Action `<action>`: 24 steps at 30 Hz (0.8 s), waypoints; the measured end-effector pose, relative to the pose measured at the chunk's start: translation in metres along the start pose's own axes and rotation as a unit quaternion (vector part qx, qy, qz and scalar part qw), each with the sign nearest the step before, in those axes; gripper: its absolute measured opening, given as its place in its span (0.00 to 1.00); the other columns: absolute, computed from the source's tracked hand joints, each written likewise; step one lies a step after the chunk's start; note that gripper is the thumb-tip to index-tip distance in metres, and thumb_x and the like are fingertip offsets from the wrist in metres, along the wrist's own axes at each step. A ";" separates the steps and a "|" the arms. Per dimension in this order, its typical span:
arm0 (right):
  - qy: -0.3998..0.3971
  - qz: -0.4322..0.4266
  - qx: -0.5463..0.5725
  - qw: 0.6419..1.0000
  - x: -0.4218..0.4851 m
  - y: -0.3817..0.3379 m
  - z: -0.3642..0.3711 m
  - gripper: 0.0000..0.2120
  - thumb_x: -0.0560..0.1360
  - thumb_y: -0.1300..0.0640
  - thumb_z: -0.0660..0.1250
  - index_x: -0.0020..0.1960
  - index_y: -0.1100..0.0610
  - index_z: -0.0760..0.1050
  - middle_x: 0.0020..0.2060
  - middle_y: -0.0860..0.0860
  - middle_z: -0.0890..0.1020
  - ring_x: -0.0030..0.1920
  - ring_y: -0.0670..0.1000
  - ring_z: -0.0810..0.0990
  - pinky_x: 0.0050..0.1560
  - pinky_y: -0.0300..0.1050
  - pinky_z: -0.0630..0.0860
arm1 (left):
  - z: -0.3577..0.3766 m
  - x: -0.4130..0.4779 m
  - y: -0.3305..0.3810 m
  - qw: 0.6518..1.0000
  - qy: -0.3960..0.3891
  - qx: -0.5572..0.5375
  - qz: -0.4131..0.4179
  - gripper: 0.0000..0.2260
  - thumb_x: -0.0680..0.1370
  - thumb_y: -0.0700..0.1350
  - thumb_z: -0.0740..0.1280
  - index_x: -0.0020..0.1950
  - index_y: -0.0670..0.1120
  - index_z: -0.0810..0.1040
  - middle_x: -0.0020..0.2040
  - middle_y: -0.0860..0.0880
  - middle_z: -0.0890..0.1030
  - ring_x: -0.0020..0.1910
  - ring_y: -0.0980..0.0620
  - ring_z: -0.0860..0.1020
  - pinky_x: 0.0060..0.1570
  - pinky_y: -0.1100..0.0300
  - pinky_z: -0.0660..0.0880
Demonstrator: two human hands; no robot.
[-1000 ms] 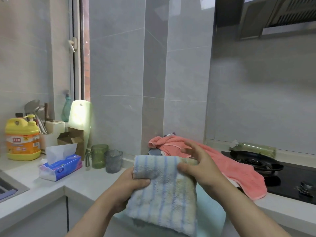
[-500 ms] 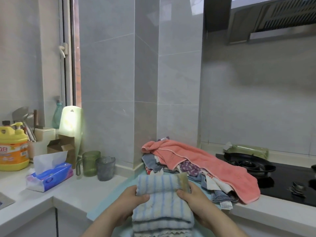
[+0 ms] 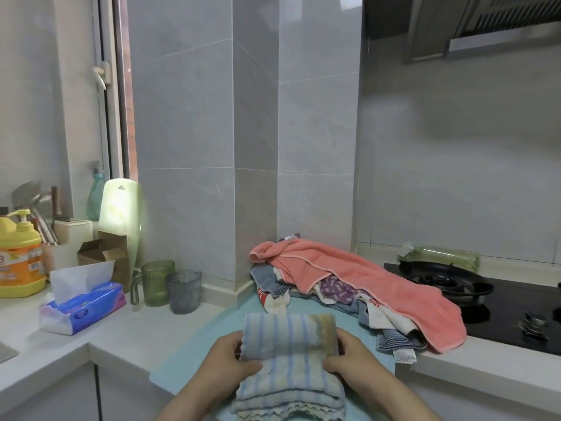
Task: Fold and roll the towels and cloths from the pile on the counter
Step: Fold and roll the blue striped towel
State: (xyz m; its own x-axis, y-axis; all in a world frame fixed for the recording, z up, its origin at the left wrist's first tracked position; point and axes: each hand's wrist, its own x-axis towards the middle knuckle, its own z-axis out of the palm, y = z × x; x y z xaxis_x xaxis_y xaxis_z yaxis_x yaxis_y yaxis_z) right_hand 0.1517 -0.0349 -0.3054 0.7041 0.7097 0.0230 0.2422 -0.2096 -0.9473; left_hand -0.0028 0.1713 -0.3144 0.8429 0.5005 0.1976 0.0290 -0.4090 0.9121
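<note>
Fingers (image 3: 247, 365) of the left hand (image 3: 227, 364) and the right hand (image 3: 356, 360) were clamped on either end of the striped towel (image 3: 288, 337). Its far part was wound into a roll and the rest lay folded flat toward the person. The towel sat on a pale blue mat (image 3: 200, 341) at the corner of the desk (image 3: 121, 341). Just behind lay the pile (image 3: 334, 291) of cloths, with a pink towel (image 3: 379, 281) draped over it. To the left stood a green cup (image 3: 158, 282), a grey cup (image 3: 185, 290), a tissue pack (image 3: 82, 308) and a yellow soap bottle (image 3: 18, 262). To the right was the stove (image 3: 501, 305).
</note>
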 end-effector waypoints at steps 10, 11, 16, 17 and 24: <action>0.100 -0.104 -0.076 0.987 -0.006 0.015 0.010 0.17 0.68 0.73 0.66 0.39 0.51 0.81 0.38 0.41 0.85 0.41 0.40 0.81 0.44 0.39 0.77 | 0.005 -0.007 0.001 0.999 0.035 -0.006 0.037 0.19 0.66 0.31 0.75 0.52 0.50 0.80 0.47 0.54 0.85 0.46 0.57 0.83 0.44 0.63 0.78; 0.107 -0.103 -0.090 0.985 -0.005 0.017 0.010 0.16 0.68 0.72 0.65 0.35 0.51 0.79 0.34 0.41 0.84 0.36 0.39 0.78 0.40 0.41 0.74 | 0.006 -0.006 0.000 0.998 0.038 0.007 0.042 0.17 0.67 0.31 0.73 0.49 0.49 0.81 0.45 0.54 0.85 0.44 0.59 0.83 0.43 0.63 0.78; 0.131 -0.124 -0.108 0.978 -0.005 0.024 0.011 0.22 0.66 0.74 0.65 0.30 0.46 0.77 0.36 0.46 0.82 0.37 0.41 0.77 0.39 0.33 0.71 | 0.004 -0.003 -0.012 0.993 0.069 0.073 0.068 0.06 0.63 0.35 0.64 0.37 0.37 0.79 0.33 0.44 0.80 0.34 0.56 0.75 0.37 0.58 0.73; 0.135 -0.129 -0.102 0.977 -0.006 0.025 0.011 0.21 0.66 0.74 0.66 0.30 0.47 0.78 0.39 0.48 0.82 0.41 0.44 0.79 0.41 0.32 0.72 | 0.002 -0.005 -0.013 0.992 0.070 0.075 0.072 0.05 0.66 0.32 0.65 0.37 0.38 0.80 0.36 0.44 0.82 0.34 0.57 0.76 0.37 0.59 0.74; 0.115 -0.143 -0.076 0.980 -0.028 0.014 0.009 0.29 0.69 0.71 0.67 0.56 0.38 0.77 0.55 0.40 0.76 0.48 0.43 0.75 0.47 0.32 0.71 | 0.009 -0.004 -0.021 0.986 0.073 0.114 0.102 0.09 0.68 0.37 0.66 0.34 0.49 0.81 0.34 0.51 0.80 0.35 0.50 0.78 0.41 0.54 0.75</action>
State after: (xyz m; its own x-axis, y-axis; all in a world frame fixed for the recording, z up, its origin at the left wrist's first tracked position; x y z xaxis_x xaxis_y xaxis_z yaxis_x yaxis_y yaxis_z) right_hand 0.1294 -0.0523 -0.3223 0.7203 0.5875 0.3687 0.5356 -0.1333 -0.8338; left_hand -0.0017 0.1708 -0.3374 0.7583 0.4871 0.4333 0.0008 -0.6653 0.7466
